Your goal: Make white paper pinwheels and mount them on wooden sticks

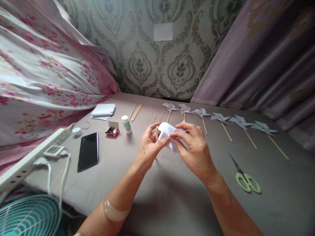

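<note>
Above the middle of the table, my left hand [147, 146] is closed around a white paper pinwheel [164, 127] and a thin wooden stick [157, 133]. The stick's upper end shows beside the paper, and its lower end pokes out below that hand. My right hand [195, 149] is closed too, thumb and forefinger pinching at the pinwheel's centre, where a small shiny pin head [169, 137] shows. The left thumb presses close by the same spot. The fingers cover part of the folded paper, and I cannot tell whether the pin passes into the stick.
Several finished pinwheels [219, 118] lie in a row at the back right, with green-handled scissors [247, 182] nearer. On the left are a paper stack [103, 110], wooden sticks [136, 112], a glue stick [126, 124], a small red box [112, 131], a phone [88, 151] and a power strip [27, 165].
</note>
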Demonstrator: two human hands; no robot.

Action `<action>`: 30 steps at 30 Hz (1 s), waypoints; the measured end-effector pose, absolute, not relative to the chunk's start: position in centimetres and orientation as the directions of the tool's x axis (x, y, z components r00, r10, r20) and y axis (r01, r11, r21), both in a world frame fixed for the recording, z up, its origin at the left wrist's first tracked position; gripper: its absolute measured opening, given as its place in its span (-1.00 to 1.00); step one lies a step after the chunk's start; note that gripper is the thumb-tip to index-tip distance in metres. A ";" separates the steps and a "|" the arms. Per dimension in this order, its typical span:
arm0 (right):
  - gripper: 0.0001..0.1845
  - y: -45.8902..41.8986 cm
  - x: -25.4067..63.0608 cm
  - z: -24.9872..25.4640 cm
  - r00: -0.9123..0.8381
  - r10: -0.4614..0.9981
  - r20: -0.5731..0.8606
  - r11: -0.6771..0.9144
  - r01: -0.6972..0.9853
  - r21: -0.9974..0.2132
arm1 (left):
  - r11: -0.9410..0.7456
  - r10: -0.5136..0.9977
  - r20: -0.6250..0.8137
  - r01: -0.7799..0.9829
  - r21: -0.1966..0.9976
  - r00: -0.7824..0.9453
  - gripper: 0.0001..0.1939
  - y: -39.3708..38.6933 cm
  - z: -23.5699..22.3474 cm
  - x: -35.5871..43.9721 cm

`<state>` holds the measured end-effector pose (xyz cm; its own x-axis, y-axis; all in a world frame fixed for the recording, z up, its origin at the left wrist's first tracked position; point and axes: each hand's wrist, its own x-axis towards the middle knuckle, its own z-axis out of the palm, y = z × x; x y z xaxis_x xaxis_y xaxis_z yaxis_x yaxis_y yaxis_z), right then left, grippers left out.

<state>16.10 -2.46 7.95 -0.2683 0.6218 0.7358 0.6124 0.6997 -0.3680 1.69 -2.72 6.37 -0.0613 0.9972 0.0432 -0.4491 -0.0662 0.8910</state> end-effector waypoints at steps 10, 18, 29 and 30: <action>-0.84 -2.6 16.3 8.4 0.000 0.728 0.686 0.555 0.588 -0.589 | -0.036 0.993 -0.022 -0.466 0.884 -0.118 -0.32 -2.4 6.2 1.8; -0.58 -2.2 15.1 7.6 -0.127 0.991 0.041 0.039 -0.018 -0.999 | -0.048 0.995 0.001 -0.495 0.867 -0.096 -0.30 -2.7 6.5 2.1; -0.64 -2.4 14.6 7.1 -0.013 0.999 -0.034 -0.037 -0.222 -0.974 | -0.070 0.988 0.013 -0.374 0.925 -0.151 -0.30 -2.8 6.9 3.1; -0.64 -2.4 14.7 7.0 -0.009 0.999 -0.047 -0.047 -0.244 -0.969 | -0.068 0.989 0.015 -0.355 0.933 -0.148 -0.29 -2.8 6.9 3.1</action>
